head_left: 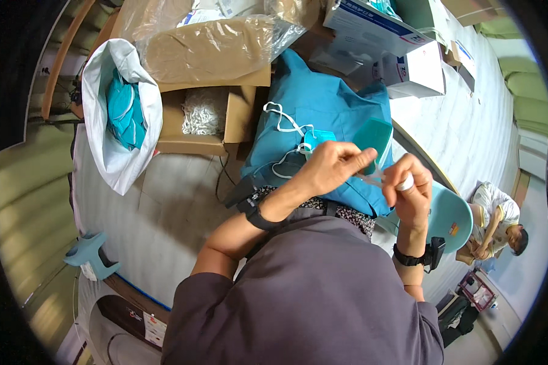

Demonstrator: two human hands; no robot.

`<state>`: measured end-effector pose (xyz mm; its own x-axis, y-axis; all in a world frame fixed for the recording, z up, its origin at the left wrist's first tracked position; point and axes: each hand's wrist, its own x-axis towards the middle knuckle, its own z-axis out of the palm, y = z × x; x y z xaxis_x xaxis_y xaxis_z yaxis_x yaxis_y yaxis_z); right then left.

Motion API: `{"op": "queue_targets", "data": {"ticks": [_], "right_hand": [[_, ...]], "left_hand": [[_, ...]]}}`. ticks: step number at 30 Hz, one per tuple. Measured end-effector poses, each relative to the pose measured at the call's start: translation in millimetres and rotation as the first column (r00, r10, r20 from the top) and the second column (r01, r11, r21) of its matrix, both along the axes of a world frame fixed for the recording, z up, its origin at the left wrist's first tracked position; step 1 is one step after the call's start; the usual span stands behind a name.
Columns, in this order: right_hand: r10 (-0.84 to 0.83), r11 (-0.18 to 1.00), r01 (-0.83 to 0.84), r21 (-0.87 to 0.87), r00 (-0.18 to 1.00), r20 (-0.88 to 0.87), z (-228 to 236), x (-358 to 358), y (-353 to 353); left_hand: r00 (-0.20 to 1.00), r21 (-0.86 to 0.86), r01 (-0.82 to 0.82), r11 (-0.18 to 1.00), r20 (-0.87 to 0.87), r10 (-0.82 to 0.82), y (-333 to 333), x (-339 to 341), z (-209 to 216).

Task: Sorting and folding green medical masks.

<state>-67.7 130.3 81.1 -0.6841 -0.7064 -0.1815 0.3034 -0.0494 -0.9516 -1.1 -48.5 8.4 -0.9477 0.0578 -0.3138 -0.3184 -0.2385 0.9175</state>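
My left hand (335, 168) and my right hand (410, 187) are close together above my lap, thumbs and fingers pinched. Between them stretches a thin, pale, translucent strip (371, 177), slightly blurred; its kind is unclear. Something white (406, 182) wraps a finger of my right hand. Just beyond the hands a teal cup-shaped face mask (372, 137) lies tilted on the blue cloth (323, 91) over my lap. Beside my left hand rests another teal mask (318, 139) with white elastic loops (281, 125), partly hidden by the hand.
A white sack (149, 131) of teal masks stands left, next to a cardboard box (240, 115) holding white elastic loops (202, 112). Plastic-wrapped cartons (210, 48) and white boxes (417, 70) lie ahead. At right are a light blue chair (450, 216) and a seated person (493, 216).
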Motion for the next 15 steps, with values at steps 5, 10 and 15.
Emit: {"op": "queue_targets", "data": {"ticks": [5, 10, 15], "right_hand": [[0.439, 0.892, -0.36, 0.274, 0.838, -0.325, -1.2, 12.7, -14.5], [0.401, 0.914, -0.217, 0.344, 0.617, -0.677, -7.2, 27.1, -13.2], [0.336, 0.931, -0.075, 0.357, 0.554, -0.762, -6.8, 26.0, 5.1]], "left_hand": [[0.978, 0.397, 0.163, 0.903, 0.059, -0.202, 23.3, -10.9, -11.8], [0.993, 0.162, -0.111, 0.981, 0.05, 0.104, 18.6, -15.3, -24.1], [0.94, 0.018, -0.326, 0.945, -0.096, 0.326, -1.9, -22.3, -12.0]]}}
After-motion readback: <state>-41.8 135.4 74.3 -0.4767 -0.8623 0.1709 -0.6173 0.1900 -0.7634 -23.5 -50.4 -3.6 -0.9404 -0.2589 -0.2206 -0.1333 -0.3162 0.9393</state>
